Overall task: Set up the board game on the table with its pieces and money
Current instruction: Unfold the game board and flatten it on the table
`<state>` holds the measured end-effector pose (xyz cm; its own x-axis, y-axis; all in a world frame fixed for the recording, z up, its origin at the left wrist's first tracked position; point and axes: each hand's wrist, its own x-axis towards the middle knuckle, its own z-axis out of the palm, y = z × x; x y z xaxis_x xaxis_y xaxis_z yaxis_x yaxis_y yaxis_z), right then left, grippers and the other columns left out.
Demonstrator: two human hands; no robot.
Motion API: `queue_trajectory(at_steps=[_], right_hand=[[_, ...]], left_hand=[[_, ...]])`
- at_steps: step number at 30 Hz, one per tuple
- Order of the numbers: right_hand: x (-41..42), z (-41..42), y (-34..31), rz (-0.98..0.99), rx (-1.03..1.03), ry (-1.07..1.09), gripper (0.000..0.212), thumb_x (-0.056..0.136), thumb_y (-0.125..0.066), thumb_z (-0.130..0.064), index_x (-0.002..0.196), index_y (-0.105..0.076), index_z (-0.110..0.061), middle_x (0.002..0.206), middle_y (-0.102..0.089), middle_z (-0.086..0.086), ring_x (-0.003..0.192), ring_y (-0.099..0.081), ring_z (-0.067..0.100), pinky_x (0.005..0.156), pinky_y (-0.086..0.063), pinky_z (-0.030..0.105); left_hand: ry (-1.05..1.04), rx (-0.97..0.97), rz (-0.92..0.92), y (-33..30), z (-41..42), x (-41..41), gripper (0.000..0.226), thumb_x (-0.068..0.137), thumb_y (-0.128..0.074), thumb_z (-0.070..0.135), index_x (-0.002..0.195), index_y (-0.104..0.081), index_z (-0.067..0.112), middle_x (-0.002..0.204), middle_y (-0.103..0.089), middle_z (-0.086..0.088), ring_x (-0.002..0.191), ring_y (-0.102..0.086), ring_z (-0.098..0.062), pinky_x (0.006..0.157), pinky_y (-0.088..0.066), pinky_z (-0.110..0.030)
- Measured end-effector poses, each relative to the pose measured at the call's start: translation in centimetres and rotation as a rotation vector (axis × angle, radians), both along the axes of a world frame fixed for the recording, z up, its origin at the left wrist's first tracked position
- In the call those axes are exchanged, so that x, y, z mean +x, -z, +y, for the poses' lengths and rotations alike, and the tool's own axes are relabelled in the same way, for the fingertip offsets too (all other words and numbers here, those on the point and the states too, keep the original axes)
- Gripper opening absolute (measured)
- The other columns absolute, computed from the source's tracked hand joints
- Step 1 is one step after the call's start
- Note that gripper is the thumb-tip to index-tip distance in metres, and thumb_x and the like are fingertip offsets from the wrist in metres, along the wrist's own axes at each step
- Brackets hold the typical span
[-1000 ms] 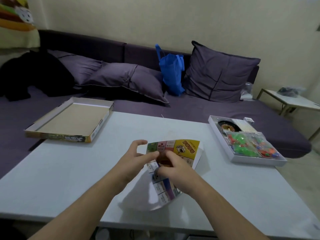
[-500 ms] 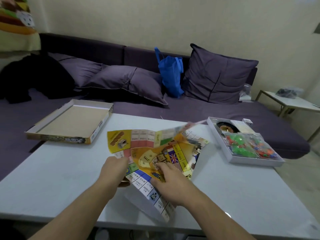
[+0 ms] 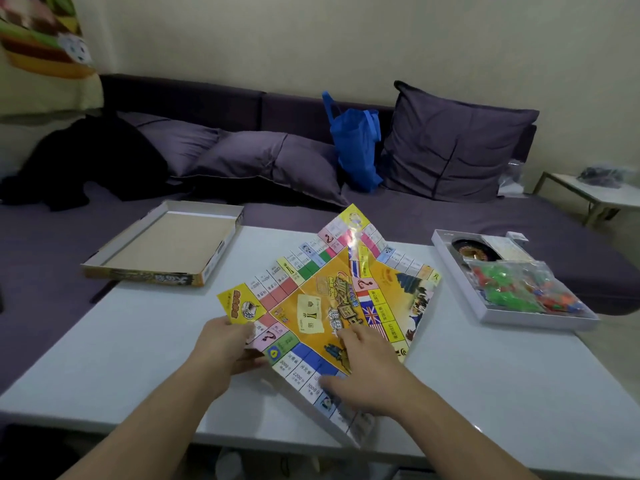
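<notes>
The big white table (image 3: 485, 393) holds everything. In the middle of it lies the paper game board (image 3: 332, 299), partly opened. It is not flat yet. Its far corner sticks up in the air, and folds run across it.

On the far left of the table sits the box lid (image 3: 166, 247), upside down. On the right sits the box tray (image 3: 512, 315). Inside it is a clear bag of small green and orange pieces (image 3: 519, 285) and a dark round wheel (image 3: 476, 249). I cannot see any money from here.

The left hand (image 3: 225, 344) holds the near left edge of the board, with the thumb on top and the fingers underneath, pinching the paper. The right hand (image 3: 363, 368) rests on top of the board, with the fingers spread and mostly straight, pressing it down.

The job now looks like opening the board all the way. To do it well, the person should pull the edges gently apart, so the thin paper does not tear. Then smooth the folds flat from the middle outward. The raised far corner needs pushing down too. Leave room beside the board for the pieces.
</notes>
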<state>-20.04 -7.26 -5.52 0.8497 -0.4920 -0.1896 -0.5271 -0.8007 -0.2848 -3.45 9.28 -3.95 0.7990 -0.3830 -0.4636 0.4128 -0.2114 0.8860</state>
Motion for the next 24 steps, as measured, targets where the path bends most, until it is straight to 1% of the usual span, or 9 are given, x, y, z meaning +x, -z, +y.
queue_trajectory(at_steps=[2,4,7,10,12,14,16,20,24], right_hand=[[0.1,1.1,-0.5,-0.023,-0.01,-0.059,0.107,0.077,-0.057,-0.086,0.16,-0.02,-0.03,0.169,-0.018,-0.002,0.157,-0.013,0.024,0.128,-0.016,0.051],[0.0,2.2,-1.3,0.007,-0.03,-0.128,0.115,0.075,-0.056,-0.09,0.162,-0.011,-0.03,0.17,-0.009,-0.005,0.158,-0.005,0.024,0.128,-0.007,0.051],[-0.2,2.9,-2.1,-0.012,-0.076,-0.146,0.109,0.082,-0.064,-0.077,0.163,-0.006,-0.031,0.17,-0.006,-0.006,0.159,-0.001,0.024,0.129,-0.006,0.05],[-0.4,2.3,-2.7,-0.105,-0.138,-0.058,0.092,0.092,-0.072,-0.041,0.162,-0.014,-0.029,0.169,-0.017,-0.002,0.157,-0.011,0.023,0.128,-0.022,0.045],[-0.8,1.8,-3.3,-0.145,-0.18,0.003,0.091,0.092,-0.076,-0.031,0.162,-0.017,-0.028,0.168,-0.02,-0.001,0.155,-0.017,0.022,0.125,-0.03,0.041],[-1.4,1.3,-4.0,-0.152,-0.231,0.055,0.089,0.093,-0.075,-0.027,0.161,-0.019,-0.027,0.168,-0.02,0.0,0.153,-0.02,0.023,0.122,-0.032,0.038],[-1.9,1.0,-4.8,-0.164,-0.259,0.148,0.081,0.093,-0.071,-0.029,0.158,-0.022,-0.026,0.165,-0.023,0.002,0.15,-0.027,0.023,0.118,-0.037,0.037],[-2.7,0.8,-5.8,-0.248,-0.271,0.292,0.062,0.097,-0.061,-0.037,0.149,-0.028,-0.026,0.151,-0.039,-0.001,0.134,-0.044,0.02,0.1,-0.047,0.032],[-3.1,0.8,-6.8,-0.295,-0.31,0.359,0.045,0.102,-0.053,-0.035,0.142,-0.036,-0.025,0.134,-0.055,-0.004,0.116,-0.059,0.018,0.081,-0.048,0.029]], left_hand=[[-0.005,-0.055,-0.01,-0.1,-0.3,-0.2,0.011,0.104,-0.051,-0.001,0.104,-0.061,0.002,0.074,-0.079,-0.013,0.067,-0.078,-0.029,0.053,-0.062,-0.035],[-0.01,-0.117,-0.008,-0.2,-0.6,-0.2,0.013,0.103,-0.049,-0.003,0.104,-0.061,0.002,0.074,-0.079,-0.012,0.066,-0.078,-0.028,0.053,-0.062,-0.034],[-0.024,-0.2,0.018,-0.5,-0.8,-0.2,0.015,0.103,-0.048,-0.006,0.106,-0.06,0.001,0.077,-0.079,-0.015,0.065,-0.078,-0.028,0.05,-0.061,-0.033],[-0.031,-0.242,0.002,-0.6,-0.8,-0.1,0.016,0.104,-0.047,-0.005,0.107,-0.061,0.001,0.082,-0.079,-0.016,0.069,-0.078,-0.03,0.052,-0.062,-0.034],[-0.06,-0.275,-0.013,-0.6,-0.6,0.1,0.017,0.106,-0.046,-0.003,0.109,-0.062,0.002,0.089,-0.078,-0.018,0.076,-0.077,-0.032,0.052,-0.062,-0.033],[-0.095,-0.3,-0.011,-0.7,-0.5,0.5,0.017,0.107,-0.045,-0.002,0.112,-0.061,0.003,0.097,-0.076,-0.021,0.081,-0.076,-0.035,0.052,-0.063,-0.033],[-0.112,-0.32,0.005,-0.8,-0.4,0.9,0.016,0.107,-0.045,-0.002,0.112,-0.06,0.001,0.096,-0.076,-0.02,0.079,-0.076,-0.034,0.052,-0.062,-0.033],[-0.106,-0.35,0.018,-1.1,-0.3,1.0,0.015,0.107,-0.047,-0.002,0.112,-0.06,-0.001,0.095,-0.077,-0.02,0.073,-0.078,-0.031,0.053,-0.062,-0.032],[-0.113,-0.377,0.01,-1.4,-0.4,0.8,0.016,0.107,-0.047,-0.001,0.113,-0.062,0.0,0.098,-0.077,-0.021,0.077,-0.078,-0.032,0.055,-0.063,-0.033]])
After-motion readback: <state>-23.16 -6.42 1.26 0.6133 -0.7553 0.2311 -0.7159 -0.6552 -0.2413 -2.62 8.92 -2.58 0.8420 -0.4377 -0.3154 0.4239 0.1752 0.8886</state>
